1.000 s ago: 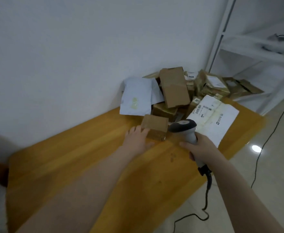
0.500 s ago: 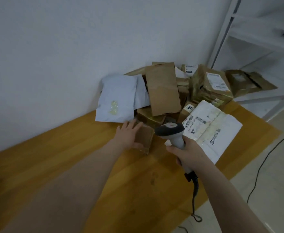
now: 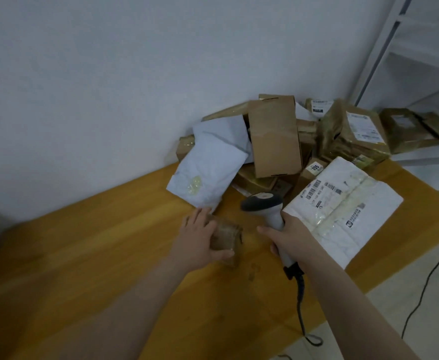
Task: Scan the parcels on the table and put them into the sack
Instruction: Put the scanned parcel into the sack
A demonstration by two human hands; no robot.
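Parcel [image 3: 224, 239], small, brown and blurred, sits in the grip of a person's left hand [image 3: 198, 239] over the middle of a yellow wooden worktop [image 3: 109, 255]. The fingers are curled over its far side and the thumb along its near edge. Whether it rests on the wood or is lifted clear cannot be told. The right hand [image 3: 288, 236] is wrapped round the handle of the one grey-and-white scanner [image 3: 263, 203], whose dark head stands just right of the parcel. Its black cable [image 3: 301, 302] trails off the worktop's near edge.

The worktop is pushed against a plain white wall [image 3: 135, 74], with pale floor [image 3: 407, 294] to the right and a white shelving unit [image 3: 420, 48] in the far right corner. A second dark cable [image 3: 426, 281] runs across the floor.

The remaining parcels are heaped at the worktop's far end against the wall. Two plastic mailers stand out. A pale grey mailer [image 3: 213, 165] slopes off the heap's left side, its lower corner near the left hand's fingertips. A white mailer [image 3: 343, 211] with barcoded labels lies flat just beside the right hand. A tall brown carton [image 3: 275, 136] leans on top, a tape-wrapped parcel [image 3: 353, 131] with a white label sits to its right, and a little box with a "205" sticker [image 3: 314, 168] lies between them. The cartons underneath overlap too much to count. One more wrapped parcel [image 3: 410, 128] lies on a low shelf.
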